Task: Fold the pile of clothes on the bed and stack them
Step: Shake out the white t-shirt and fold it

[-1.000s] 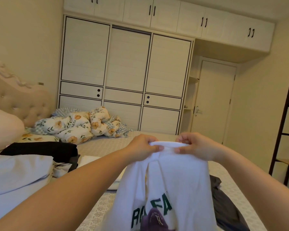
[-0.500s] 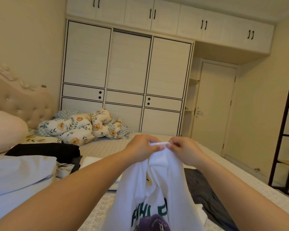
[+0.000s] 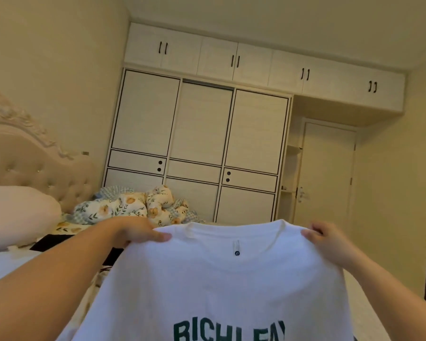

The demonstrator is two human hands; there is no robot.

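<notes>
Your left hand [image 3: 133,232] and right hand [image 3: 330,238] each pinch a shoulder of the white T-shirt [image 3: 221,286], its collar stretched between both grips.

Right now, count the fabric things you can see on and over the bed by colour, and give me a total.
White: 2, the T-shirt held up by the left hand and right hand, and the sheet at lower left.
Black: 1, a garment.
Pink: 1, a pillow.
Floral: 1, a bundled quilt.
Total: 5
</notes>
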